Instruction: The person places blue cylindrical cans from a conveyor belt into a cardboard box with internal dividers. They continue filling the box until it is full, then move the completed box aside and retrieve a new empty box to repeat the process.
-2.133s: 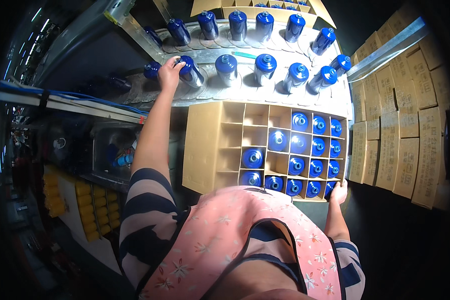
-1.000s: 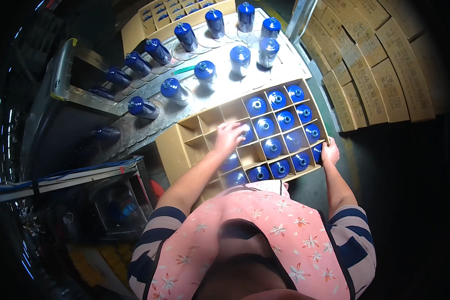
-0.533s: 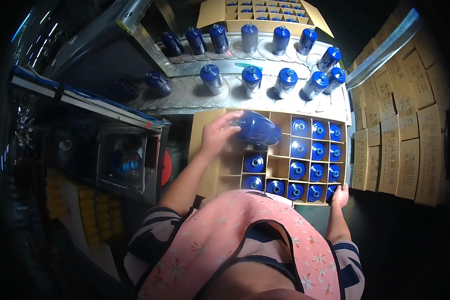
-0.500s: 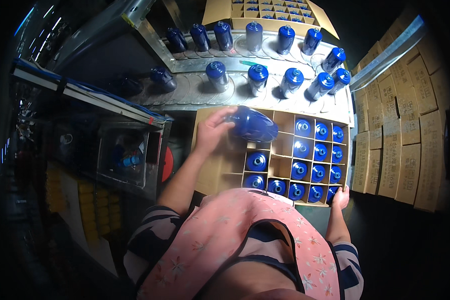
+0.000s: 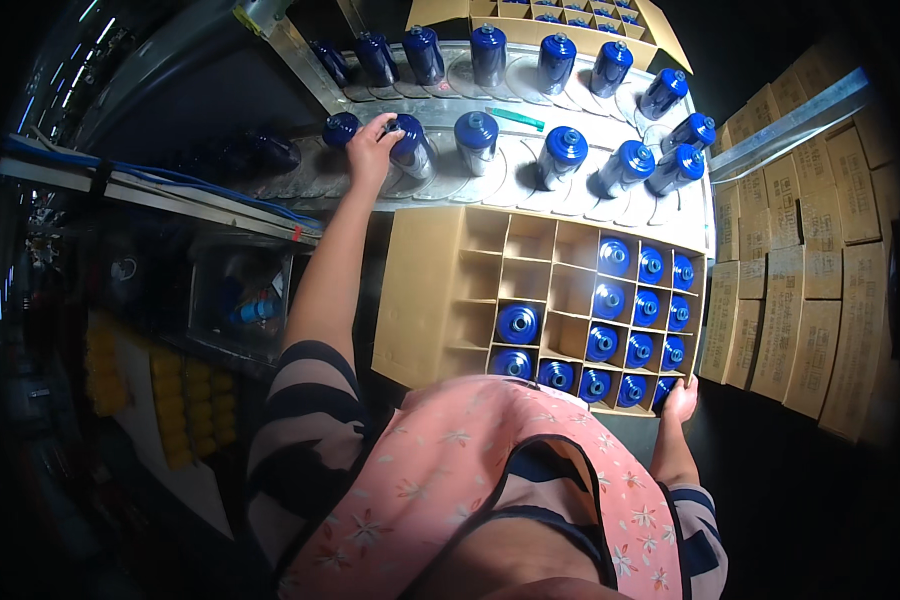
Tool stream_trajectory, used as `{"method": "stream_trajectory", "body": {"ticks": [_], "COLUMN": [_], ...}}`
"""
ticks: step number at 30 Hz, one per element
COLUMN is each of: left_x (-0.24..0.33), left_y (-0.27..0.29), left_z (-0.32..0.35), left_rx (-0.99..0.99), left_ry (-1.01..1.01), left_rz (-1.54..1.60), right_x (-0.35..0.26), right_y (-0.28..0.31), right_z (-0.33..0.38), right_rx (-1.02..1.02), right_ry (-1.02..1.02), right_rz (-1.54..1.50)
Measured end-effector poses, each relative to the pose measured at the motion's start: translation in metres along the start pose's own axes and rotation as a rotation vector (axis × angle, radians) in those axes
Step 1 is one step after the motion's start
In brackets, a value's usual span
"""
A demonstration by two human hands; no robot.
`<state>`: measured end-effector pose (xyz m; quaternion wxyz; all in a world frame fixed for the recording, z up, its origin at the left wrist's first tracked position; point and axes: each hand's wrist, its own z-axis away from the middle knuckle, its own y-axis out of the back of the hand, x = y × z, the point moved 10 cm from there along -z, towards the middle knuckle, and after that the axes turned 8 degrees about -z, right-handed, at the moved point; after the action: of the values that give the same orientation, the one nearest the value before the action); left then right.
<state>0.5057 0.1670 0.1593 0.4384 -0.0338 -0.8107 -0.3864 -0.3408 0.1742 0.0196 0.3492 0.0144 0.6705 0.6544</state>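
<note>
My left hand [image 5: 372, 145] reaches over the near row of the conveyor [image 5: 515, 195], its fingers closed at the neck of a glossy blue bottle [image 5: 412, 152] that stands upright there. Close to its left stands another blue bottle [image 5: 341, 129]. Below the conveyor lies an open carton [image 5: 415, 295] with cardboard dividers. Blue bottles fill its right-hand columns, and some sit in the lower middle cells; the upper left and middle cells hold none. My right hand [image 5: 681, 400] grips the carton's near right corner, next to a bottle [image 5: 663, 391] in the corner cell.
More blue bottles [image 5: 489, 56] stand along the far row, with a green strip [image 5: 516, 119] between rows. Beyond is a second divided carton [image 5: 570, 30]. Stacked cartons [image 5: 770, 270] rise at the right, behind a metal bar [image 5: 795, 125]. A rail with cables [image 5: 160, 185] runs at the left.
My left hand has gone from above the carton, where it held a blue bottle, up-left to the conveyor; a bottle now stands in a former gap. Near-row bottles have shifted right, far-row ones left.
</note>
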Motion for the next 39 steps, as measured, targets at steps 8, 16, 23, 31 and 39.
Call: {"method": "stream_trajectory", "body": {"ticks": [8, 16, 23, 31, 39], "left_x": [0.013, 0.127, 0.147, 0.194, 0.183], "left_y": [-0.073, -0.152, -0.230, -0.247, -0.171], "left_z": [-0.016, 0.013, 0.021, 0.051, 0.216], "left_rx": [-0.049, -0.299, -0.499, -0.464, -0.760], "left_ry": [-0.028, -0.451, -0.335, -0.407, -0.566], "left_rz": [-0.158, 0.048, -0.002, -0.005, 0.277], "right_x": [0.000, 0.006, 0.004, -0.002, 0.005], "right_y": [0.000, -0.001, 0.004, 0.005, 0.001], "right_z": [-0.001, -0.004, -0.002, 0.001, -0.002], "right_rx": [-0.014, -0.001, 0.035, -0.021, -0.065], "right_ry": [-0.043, -0.053, -0.059, -0.056, -0.033], "right_rz": [-0.008, 0.004, 0.006, -0.002, 0.014]}}
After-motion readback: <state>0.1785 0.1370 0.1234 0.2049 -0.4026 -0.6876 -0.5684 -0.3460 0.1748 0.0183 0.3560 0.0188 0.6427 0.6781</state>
